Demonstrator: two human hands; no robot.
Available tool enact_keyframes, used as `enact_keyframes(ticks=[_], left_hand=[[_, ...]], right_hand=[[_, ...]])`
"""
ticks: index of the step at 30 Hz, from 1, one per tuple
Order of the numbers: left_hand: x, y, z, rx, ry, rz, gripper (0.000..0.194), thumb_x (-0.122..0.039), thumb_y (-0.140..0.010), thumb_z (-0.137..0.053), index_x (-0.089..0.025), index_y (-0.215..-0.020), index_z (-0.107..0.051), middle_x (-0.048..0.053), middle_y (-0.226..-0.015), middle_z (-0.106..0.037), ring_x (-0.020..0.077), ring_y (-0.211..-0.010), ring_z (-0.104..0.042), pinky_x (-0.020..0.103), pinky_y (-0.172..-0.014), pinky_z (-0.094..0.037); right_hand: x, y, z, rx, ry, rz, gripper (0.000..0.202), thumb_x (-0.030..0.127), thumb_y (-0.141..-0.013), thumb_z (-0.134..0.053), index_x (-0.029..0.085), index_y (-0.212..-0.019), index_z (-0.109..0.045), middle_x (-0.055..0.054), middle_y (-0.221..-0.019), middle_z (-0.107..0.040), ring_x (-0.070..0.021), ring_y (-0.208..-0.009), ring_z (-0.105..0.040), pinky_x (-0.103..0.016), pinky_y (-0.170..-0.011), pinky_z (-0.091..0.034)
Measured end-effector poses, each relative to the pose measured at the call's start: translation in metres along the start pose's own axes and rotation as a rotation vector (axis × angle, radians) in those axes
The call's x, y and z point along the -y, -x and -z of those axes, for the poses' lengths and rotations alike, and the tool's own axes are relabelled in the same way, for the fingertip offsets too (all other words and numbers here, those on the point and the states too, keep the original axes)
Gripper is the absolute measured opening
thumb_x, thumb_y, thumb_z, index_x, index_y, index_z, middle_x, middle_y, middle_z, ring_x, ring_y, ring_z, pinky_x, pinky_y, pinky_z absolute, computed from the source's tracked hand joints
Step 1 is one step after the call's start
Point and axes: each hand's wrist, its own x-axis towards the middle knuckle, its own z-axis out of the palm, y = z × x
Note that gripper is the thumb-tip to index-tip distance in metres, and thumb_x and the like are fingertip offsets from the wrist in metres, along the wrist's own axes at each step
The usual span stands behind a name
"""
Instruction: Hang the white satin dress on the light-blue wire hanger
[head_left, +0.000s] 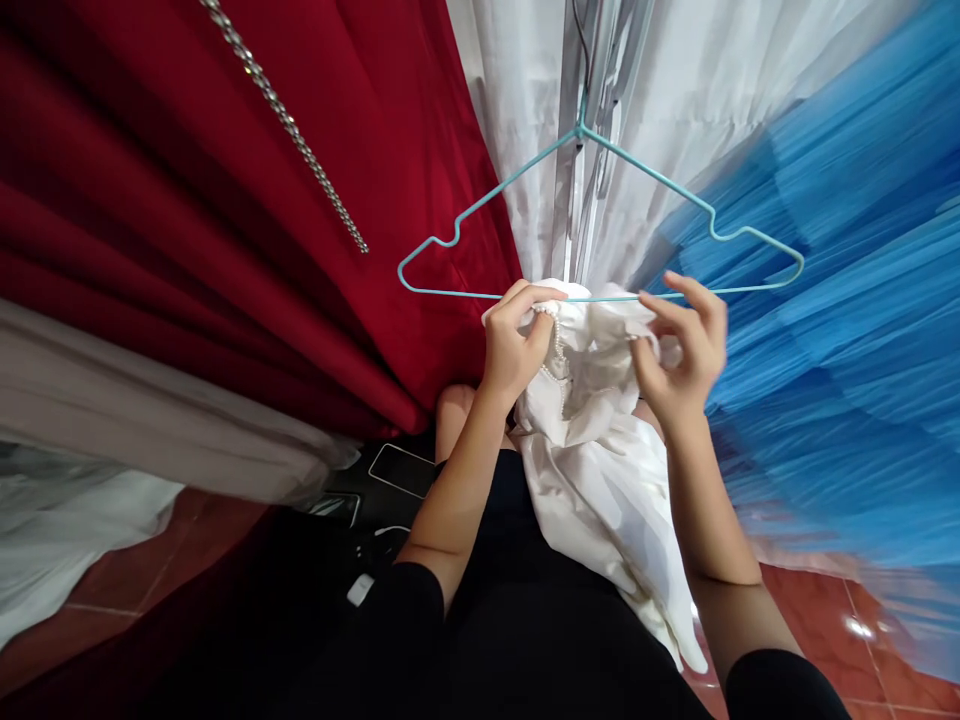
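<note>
A white garment (592, 460) trimmed with small pearl-like beads hangs down over the lap. Its upper edge is bunched at the lower bar of a light-blue wire hanger (517, 175), which hangs upright in front of a metal frame. Whether the cloth passes over the bar or lies behind it, I cannot tell. My left hand (514, 340) is closed on the garment's beaded edge, its fingertips at the bar. On the other side, my right hand (679, 350) pinches the white cloth between thumb and fingers, with its other fingers raised near the bar.
Dark-red cloth (360, 170) with a glittering beaded strand (289, 125) hangs on the left. Blue ruffled fabric (862, 330) fills the right. A metal pole (574, 210) and white drapes (697, 90) stand behind. A phone (401, 470) lies beside the left arm.
</note>
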Motion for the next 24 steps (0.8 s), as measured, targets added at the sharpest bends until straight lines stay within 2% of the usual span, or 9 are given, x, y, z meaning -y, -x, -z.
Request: enact_keyframes(ticks=[2, 5, 7, 11, 13, 16, 18, 21, 24], left_hand=[[-0.001, 0.000, 0.003, 0.002, -0.011, 0.002, 0.028, -0.007, -0.095, -0.059, -0.023, -0.102, -0.080, 0.003, -0.101, -0.077, 0.0207, -0.103, -0.075, 0.033, -0.095, -0.061], [0.002, 0.006, 0.021, -0.030, -0.078, -0.060, 0.026, -0.011, -0.094, -0.063, -0.025, -0.107, -0.081, 0.004, -0.121, -0.075, 0.0227, -0.116, -0.073, 0.040, -0.105, -0.061], [0.012, 0.017, 0.041, -0.207, -0.143, -0.102, 0.022, -0.017, -0.092, -0.069, -0.024, -0.110, -0.079, 0.006, -0.129, -0.069, 0.0242, -0.118, -0.071, 0.043, -0.106, -0.060], [0.051, 0.038, 0.095, -0.761, -0.230, -0.018, 0.026, -0.021, -0.086, -0.068, -0.021, -0.112, -0.067, 0.005, -0.114, -0.062, 0.0231, -0.106, -0.066, 0.046, -0.093, -0.058], [0.069, 0.036, 0.122, -0.853, -0.283, 0.002, 0.022, -0.025, -0.086, -0.067, -0.025, -0.107, -0.062, 0.004, -0.107, -0.061, 0.0232, -0.102, -0.063, 0.049, -0.088, -0.054], [0.082, 0.010, 0.151, -0.753, -0.280, -0.041, 0.027, -0.036, -0.087, -0.076, -0.030, -0.108, -0.062, 0.003, -0.110, -0.062, 0.0244, -0.098, -0.059, 0.051, -0.082, -0.051], [0.078, -0.016, 0.157, -0.621, -0.251, -0.063, 0.034, -0.042, -0.088, -0.082, -0.030, -0.113, -0.062, 0.004, -0.116, -0.063, 0.0269, -0.103, -0.059, 0.050, -0.081, -0.051], [0.058, -0.052, 0.144, -0.449, -0.235, -0.097, 0.038, -0.035, -0.090, -0.087, -0.027, -0.117, -0.062, 0.005, -0.116, -0.064, 0.0270, -0.109, -0.061, 0.043, -0.076, -0.052], [0.026, -0.067, 0.117, -0.376, -0.260, -0.161, 0.029, -0.022, -0.089, -0.086, -0.026, -0.111, -0.067, 0.003, -0.110, -0.065, 0.0188, -0.094, -0.060, 0.035, -0.065, -0.051]], right_hand=[[0.009, -0.008, -0.017, 0.200, -0.093, -0.066, 0.026, 0.033, -0.108, -0.058, 0.029, -0.128, -0.075, -0.007, -0.121, -0.074, -0.0222, -0.107, -0.073, -0.038, -0.084, -0.062], [0.013, -0.012, -0.039, 0.214, -0.132, -0.121, 0.025, 0.031, -0.111, -0.051, 0.025, -0.114, -0.076, -0.004, -0.101, -0.074, -0.0185, -0.093, -0.070, -0.034, -0.082, -0.056], [0.012, -0.011, -0.047, 0.141, -0.118, -0.148, 0.023, 0.029, -0.110, -0.053, 0.023, -0.104, -0.075, -0.003, -0.095, -0.072, -0.0176, -0.089, -0.067, -0.032, -0.080, -0.053], [0.010, -0.009, -0.044, 0.094, -0.114, -0.164, 0.017, 0.023, -0.105, -0.059, 0.023, -0.098, -0.074, -0.001, -0.091, -0.069, -0.0157, -0.083, -0.062, -0.031, -0.077, -0.048], [0.010, -0.009, -0.040, 0.105, -0.123, -0.164, 0.015, 0.021, -0.103, -0.061, 0.024, -0.098, -0.075, 0.000, -0.089, -0.068, -0.0149, -0.078, -0.058, -0.031, -0.073, -0.046], [0.011, -0.011, -0.037, 0.137, -0.128, -0.177, 0.015, 0.022, -0.101, -0.060, 0.025, -0.098, -0.075, 0.000, -0.089, -0.068, -0.0146, -0.074, -0.055, -0.031, -0.070, -0.044], [0.012, -0.012, -0.036, 0.152, -0.120, -0.187, 0.016, 0.023, -0.101, -0.060, 0.025, -0.099, -0.076, -0.001, -0.090, -0.069, -0.0146, -0.074, -0.055, -0.031, -0.069, -0.045], [0.014, -0.012, -0.035, 0.150, -0.110, -0.182, 0.017, 0.025, -0.102, -0.060, 0.025, -0.100, -0.077, -0.001, -0.089, -0.069, -0.0147, -0.075, -0.056, -0.031, -0.069, -0.046], [0.016, -0.010, -0.033, 0.140, -0.105, -0.177, 0.019, 0.027, -0.104, -0.059, 0.025, -0.099, -0.077, -0.001, -0.088, -0.068, -0.0154, -0.076, -0.058, -0.032, -0.071, -0.048]])
